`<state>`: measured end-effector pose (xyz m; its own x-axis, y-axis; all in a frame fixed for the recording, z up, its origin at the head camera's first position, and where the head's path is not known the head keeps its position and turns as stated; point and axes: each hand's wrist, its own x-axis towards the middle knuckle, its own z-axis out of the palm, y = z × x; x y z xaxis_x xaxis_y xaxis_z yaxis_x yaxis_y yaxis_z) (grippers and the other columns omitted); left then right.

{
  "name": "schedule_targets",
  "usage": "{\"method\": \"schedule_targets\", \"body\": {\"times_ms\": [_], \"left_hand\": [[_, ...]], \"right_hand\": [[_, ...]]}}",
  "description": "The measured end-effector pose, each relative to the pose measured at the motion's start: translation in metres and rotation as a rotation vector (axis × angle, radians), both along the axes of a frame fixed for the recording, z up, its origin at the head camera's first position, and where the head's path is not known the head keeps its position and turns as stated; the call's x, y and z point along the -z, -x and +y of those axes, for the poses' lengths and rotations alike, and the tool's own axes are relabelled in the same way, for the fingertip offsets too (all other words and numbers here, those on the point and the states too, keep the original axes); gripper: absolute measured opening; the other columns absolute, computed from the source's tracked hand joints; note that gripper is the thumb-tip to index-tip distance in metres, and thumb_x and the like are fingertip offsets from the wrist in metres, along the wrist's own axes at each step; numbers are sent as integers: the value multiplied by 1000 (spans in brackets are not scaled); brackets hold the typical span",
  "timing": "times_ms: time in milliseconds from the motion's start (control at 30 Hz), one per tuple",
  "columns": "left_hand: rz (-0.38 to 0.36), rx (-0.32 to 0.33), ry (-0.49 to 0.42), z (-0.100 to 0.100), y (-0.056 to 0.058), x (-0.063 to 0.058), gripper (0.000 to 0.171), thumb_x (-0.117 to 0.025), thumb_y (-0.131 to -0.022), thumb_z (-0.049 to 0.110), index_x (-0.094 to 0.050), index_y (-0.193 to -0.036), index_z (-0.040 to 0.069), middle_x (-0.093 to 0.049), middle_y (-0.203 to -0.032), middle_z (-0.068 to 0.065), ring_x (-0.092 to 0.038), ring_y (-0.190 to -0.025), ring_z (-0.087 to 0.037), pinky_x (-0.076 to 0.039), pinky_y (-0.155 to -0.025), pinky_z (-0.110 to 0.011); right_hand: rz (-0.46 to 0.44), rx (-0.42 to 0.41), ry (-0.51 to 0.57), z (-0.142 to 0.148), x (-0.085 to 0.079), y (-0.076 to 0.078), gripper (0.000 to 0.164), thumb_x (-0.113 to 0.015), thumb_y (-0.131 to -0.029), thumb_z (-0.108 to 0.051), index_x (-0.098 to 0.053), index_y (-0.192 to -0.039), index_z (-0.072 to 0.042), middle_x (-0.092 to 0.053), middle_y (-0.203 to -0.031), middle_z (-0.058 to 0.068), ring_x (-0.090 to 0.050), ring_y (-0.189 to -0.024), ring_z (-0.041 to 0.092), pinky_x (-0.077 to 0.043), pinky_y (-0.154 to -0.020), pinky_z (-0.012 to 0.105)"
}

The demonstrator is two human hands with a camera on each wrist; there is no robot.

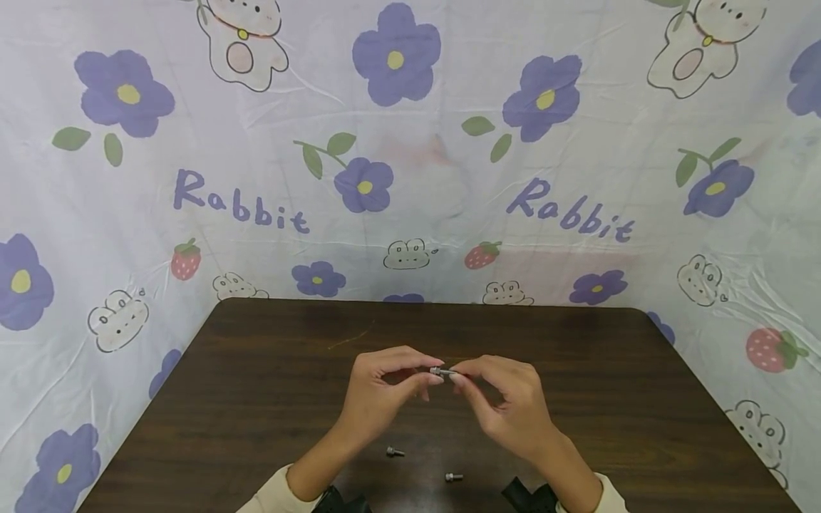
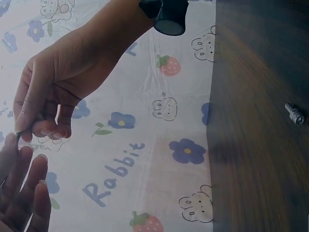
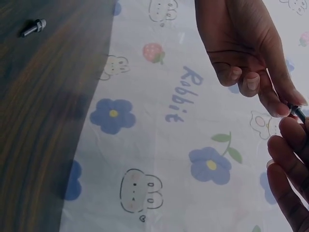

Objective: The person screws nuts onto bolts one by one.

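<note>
Both hands meet over the middle of the table, joined by a small metal bolt (image 1: 442, 371). My left hand (image 1: 378, 385) pinches the thicker head end between thumb and fingertips. From the other side, my right hand (image 1: 509, 395) pinches the thin end of the shank. In the right wrist view the threaded bolt (image 3: 300, 114) shows between the fingertips, partly covered. Only a dark sliver of the bolt (image 2: 18, 136) appears in the left wrist view. Two similar bolts lie on the table below the hands, one to the left (image 1: 395, 452) and one nearer me (image 1: 454, 477).
The dark wooden table (image 1: 269, 399) has rounded far corners. A white cloth (image 1: 436, 192) printed with flowers and rabbits hangs behind it and along both sides. Black wrist cameras sit on both forearms, the right one (image 1: 529, 495) close over the table's near part.
</note>
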<state>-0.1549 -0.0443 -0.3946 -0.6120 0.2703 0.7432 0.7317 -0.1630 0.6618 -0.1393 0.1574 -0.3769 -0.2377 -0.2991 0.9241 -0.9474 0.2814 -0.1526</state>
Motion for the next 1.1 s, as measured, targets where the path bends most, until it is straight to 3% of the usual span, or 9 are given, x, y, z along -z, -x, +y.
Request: {"method": "schedule_targets", "body": {"times_ms": [300, 500, 567, 733, 933, 1100], "left_hand": [[-58, 14, 22, -5, 4, 0, 13, -77, -87, 1, -78, -99, -3, -74, -82, -13, -68, -58, -19, -60, -54, -38], [-101, 16, 62, -9, 13, 2, 13, -80, -86, 1, -79, -99, -1, -75, -82, -8, -67, -57, -24, -59, -53, -39], [-113, 14, 88, -10, 17, 5, 14, -80, -86, 2, -80, -99, 0, -75, -83, -8, -68, -57, -25, -59, -53, -38], [-149, -3, 170, -13, 27, 12, 16, -79, -88, 7, -80, -103, 2, -76, -87, -6, -68, -59, -26, -59, -55, -37], [-222, -8, 304, -19, 36, 25, 17, -77, -90, 12, -80, -106, 5, -77, -87, -3, -69, -61, -25, -51, -50, -28], [-247, -2, 375, -23, 41, 36, 13, -79, -89, 15, -81, -101, 11, -77, -86, -1, -70, -62, -15, -59, -55, -35]], "right_hand": [[-30, -16, -21, 1, 5, 2, 19, -64, -102, -18, -72, -93, -3, -69, -72, 1, -65, -62, 10, -55, -59, 21], [-128, 47, -68, 6, 6, 7, 12, -70, -98, -15, -76, -95, -4, -73, -81, 2, -69, -68, 13, -57, -63, 21], [-157, 69, -90, 7, 7, 8, 5, -76, -92, -8, -77, -96, -5, -75, -84, 3, -71, -71, 14, -58, -64, 23], [-200, 147, -165, 8, 12, 13, 18, -83, -80, 2, -79, -94, -8, -76, -86, 0, -72, -75, 13, -58, -65, 25], [-220, 246, -254, 8, 27, 18, 13, -85, -81, -5, -79, -91, -10, -75, -83, -4, -67, -69, 5, -54, -58, 20], [-267, 238, -314, 7, 42, 22, 11, -85, -81, -6, -79, -88, -11, -75, -82, -4, -64, -64, 2, -50, -55, 16]]}}
